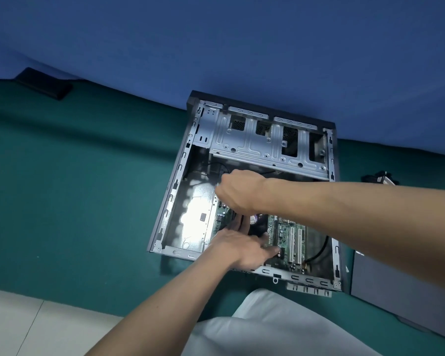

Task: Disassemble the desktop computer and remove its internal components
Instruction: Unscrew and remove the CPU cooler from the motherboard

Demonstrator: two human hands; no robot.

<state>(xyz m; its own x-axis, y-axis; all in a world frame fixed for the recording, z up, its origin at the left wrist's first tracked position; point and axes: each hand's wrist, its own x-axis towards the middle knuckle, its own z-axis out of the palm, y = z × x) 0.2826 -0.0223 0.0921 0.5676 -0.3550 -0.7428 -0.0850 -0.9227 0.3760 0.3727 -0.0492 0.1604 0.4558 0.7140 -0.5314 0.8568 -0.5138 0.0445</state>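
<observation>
An open grey desktop case (170, 191) lies flat on a green table surface (75, 188). Inside, a green motherboard (285, 235) with two white expansion slots (295, 242) fills the near right part. A round black CPU fan (254, 222) sits between my hands. My left hand (244, 249) reaches in from the near edge, its fingers curled against the fan's near side. From the right my right hand (238, 192) comes over the fan with its fingers curled down; what they hold is hidden. A metal drive cage (257, 140) spans the far end.
A black flat object (45, 83) lies at the far left by the blue wall. A dark grey panel (396, 286) lies right of the case, with a black part (380, 177) behind my right forearm. A black cable (321, 250) loops along the case's right side.
</observation>
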